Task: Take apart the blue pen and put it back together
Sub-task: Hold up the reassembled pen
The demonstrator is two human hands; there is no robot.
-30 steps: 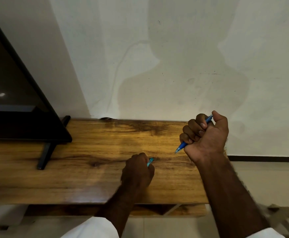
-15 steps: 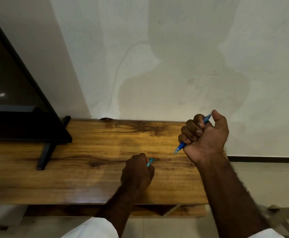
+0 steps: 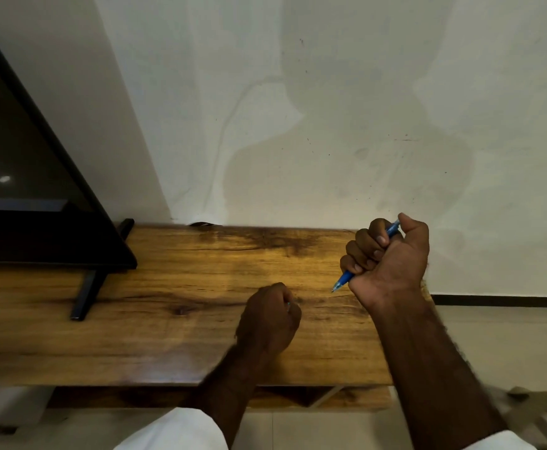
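Observation:
My right hand grips the blue pen in a fist above the right end of the wooden table. The pen's tip points down and left, and its rear end sticks out under my thumb. My left hand rests on the table as a fist, curled round a small teal pen part. Only a sliver of that part shows between the fingers.
A black TV screen stands at the left on a black foot. A white wall rises right behind the table. The table's right edge lies just past my right hand, with tiled floor beyond it.
The teal part stuck out of my left fist before; now the fingers nearly cover it. My right hand with the pen has barely shifted.

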